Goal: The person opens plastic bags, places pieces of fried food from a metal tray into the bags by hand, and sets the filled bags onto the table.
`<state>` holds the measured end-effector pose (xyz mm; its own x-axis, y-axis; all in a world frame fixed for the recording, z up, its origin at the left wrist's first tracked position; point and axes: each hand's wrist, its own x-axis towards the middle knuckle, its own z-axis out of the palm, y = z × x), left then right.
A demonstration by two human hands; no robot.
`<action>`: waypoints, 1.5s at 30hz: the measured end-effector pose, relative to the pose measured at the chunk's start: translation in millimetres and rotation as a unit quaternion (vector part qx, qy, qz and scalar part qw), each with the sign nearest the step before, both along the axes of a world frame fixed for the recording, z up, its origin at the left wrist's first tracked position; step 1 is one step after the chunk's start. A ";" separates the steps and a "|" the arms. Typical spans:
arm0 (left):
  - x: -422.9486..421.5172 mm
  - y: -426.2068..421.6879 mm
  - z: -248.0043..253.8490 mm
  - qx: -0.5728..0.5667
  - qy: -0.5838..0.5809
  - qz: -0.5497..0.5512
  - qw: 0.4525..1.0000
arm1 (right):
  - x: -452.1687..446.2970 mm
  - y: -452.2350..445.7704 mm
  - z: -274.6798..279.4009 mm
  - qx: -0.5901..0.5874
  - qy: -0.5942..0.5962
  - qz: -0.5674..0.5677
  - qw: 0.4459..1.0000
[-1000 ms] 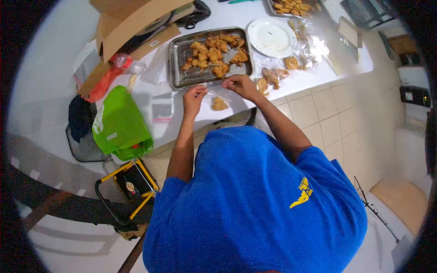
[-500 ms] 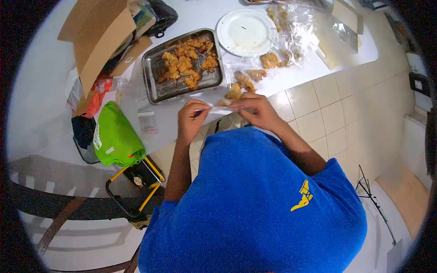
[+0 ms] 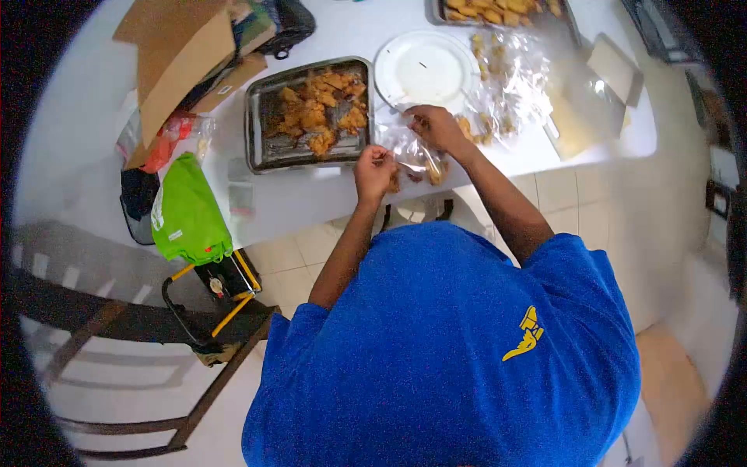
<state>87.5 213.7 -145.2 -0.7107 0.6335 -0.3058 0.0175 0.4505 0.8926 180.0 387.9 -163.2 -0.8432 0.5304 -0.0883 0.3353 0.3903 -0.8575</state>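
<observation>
A clear plastic bag (image 3: 411, 148) with fried pieces (image 3: 436, 172) in its lower part lies at the table's front edge. My right hand (image 3: 438, 127) pinches its upper edge near the white plate (image 3: 424, 70). At the bag's left side, the fingers of my left hand (image 3: 373, 177) are closed on the plastic. Just left of that hand sits a metal tray (image 3: 261, 148) holding crisp brown fried pieces (image 3: 311, 109). Beyond my right hand lie several more clear bags (image 3: 510, 82) with fried pieces inside.
A second tray (image 3: 572, 19) of fried pieces stands at the back. Open cardboard boxes (image 3: 179, 62) and a green bag (image 3: 189, 210) are at the left. One small clear packet (image 3: 240, 197) lies near the front edge. An open white box (image 3: 615, 70) stands at the right.
My hands have moved from the table's front edge up and over the bag, the right one farther back towards the plate. The bag's filled part now shows between them. The view has shifted slightly.
</observation>
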 end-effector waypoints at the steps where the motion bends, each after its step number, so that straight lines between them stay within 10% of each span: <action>1: -2.5 2.8 -0.9 0.024 0.037 -0.002 0.999 | -13.7 1.1 1.7 0.036 -0.007 0.030 0.999; 11: -36.6 -47.0 -22.6 0.032 0.076 0.006 0.997 | -44.1 -3.9 0.8 0.184 -0.115 0.054 0.975; 16: -126.7 -148.3 -56.1 -0.065 0.232 0.246 0.939 | -26.0 -20.6 10.1 0.229 -0.062 0.020 0.971; 17: -154.0 -186.9 -91.7 0.123 0.129 0.322 0.930 | -24.6 -26.9 12.6 0.244 -0.057 0.002 0.968; 20: -206.9 -258.5 -95.1 -0.271 0.401 0.344 0.804 | -24.9 -40.9 13.9 0.295 -0.036 -0.050 0.954; 23: -232.8 -294.2 -90.3 -0.316 0.297 0.432 0.791 | -29.0 -56.8 17.9 0.355 -0.020 -0.108 0.928; 29: -282.9 -335.7 -130.7 -0.263 0.099 0.297 0.913 | -33.1 -79.3 12.3 0.441 -0.011 -0.231 0.867; 45: -272.7 -329.1 -54.6 0.129 0.204 0.181 0.953 | 18.8 -136.4 9.1 0.425 0.039 -0.417 0.803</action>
<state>-185.2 -115.5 -199.8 -0.9239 0.3400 0.1757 0.2714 0.2583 0.9272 198.7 251.5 -154.1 -0.1496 0.7542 0.6393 0.7416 0.5132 -0.4320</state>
